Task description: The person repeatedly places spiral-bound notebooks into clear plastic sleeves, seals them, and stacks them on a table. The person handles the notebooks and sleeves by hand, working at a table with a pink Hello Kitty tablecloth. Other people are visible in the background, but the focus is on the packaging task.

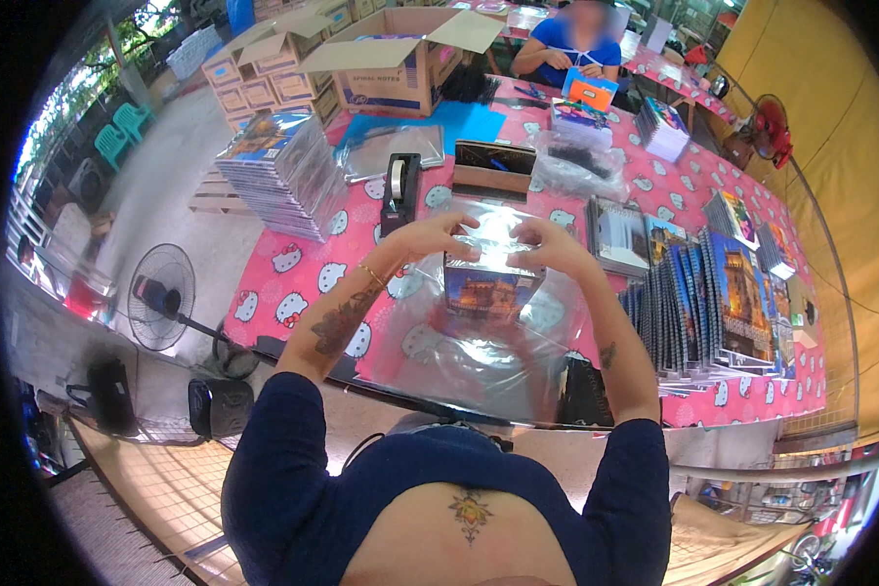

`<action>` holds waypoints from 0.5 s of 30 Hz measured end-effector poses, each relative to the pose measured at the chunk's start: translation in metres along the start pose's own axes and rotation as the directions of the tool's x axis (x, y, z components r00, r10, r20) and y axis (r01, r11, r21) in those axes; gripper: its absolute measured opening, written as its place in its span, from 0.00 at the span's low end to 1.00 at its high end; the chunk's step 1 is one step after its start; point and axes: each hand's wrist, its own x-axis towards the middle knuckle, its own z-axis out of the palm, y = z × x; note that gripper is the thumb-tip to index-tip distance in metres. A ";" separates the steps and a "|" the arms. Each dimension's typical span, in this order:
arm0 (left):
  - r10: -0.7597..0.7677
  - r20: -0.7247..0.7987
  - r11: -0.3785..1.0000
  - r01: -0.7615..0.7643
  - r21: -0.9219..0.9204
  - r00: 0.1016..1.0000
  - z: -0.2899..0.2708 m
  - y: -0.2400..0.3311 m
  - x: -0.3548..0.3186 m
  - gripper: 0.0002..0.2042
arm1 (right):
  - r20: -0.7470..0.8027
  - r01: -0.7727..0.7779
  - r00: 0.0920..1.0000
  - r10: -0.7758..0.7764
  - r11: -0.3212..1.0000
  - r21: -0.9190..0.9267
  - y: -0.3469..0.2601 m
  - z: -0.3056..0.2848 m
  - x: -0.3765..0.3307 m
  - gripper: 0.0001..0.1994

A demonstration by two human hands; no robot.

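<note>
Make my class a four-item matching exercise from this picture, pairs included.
Things:
1. Tape dispenser
2. Tablecloth
3. Chairs
4. Pack with a lit-building picture

Colours or places:
A. Green, at the far left
B. At the fingers of the left hand and right hand
C. Black
D. Mainly pink

Pairs: 1-C, 2-D, 3-A, 4-B

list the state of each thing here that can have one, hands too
Left hand: fingers bent, at the plastic
Right hand: fingers bent, at the plastic
Clear plastic: loose, wrinkled
Large carton: flaps open
Small box: open-topped
Tape dispenser: roll loaded
Tall notebook stack: piled flat
Pedestal fan: cannot tell if running
</note>
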 end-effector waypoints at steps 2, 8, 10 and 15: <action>-0.076 -0.063 0.972 0.060 -0.227 0.995 -0.011 -0.021 0.005 0.33 | 0.059 -0.102 0.994 0.087 0.943 0.316 0.008 0.001 0.000 0.21; -0.424 -0.595 0.891 0.433 -0.137 0.682 -0.072 -0.136 -0.030 0.13 | -0.017 -0.171 0.981 0.195 0.896 0.409 -0.007 0.011 -0.006 0.15; -0.597 -0.502 0.787 0.337 -0.517 0.626 -0.069 -0.156 -0.024 0.11 | -0.064 -0.166 0.978 0.200 0.923 0.346 -0.012 0.014 -0.007 0.14; -0.416 -0.727 0.777 -0.201 -0.596 0.546 -0.033 -0.158 -0.014 0.04 | -0.133 -0.132 0.975 0.181 0.942 0.308 0.002 0.014 -0.012 0.14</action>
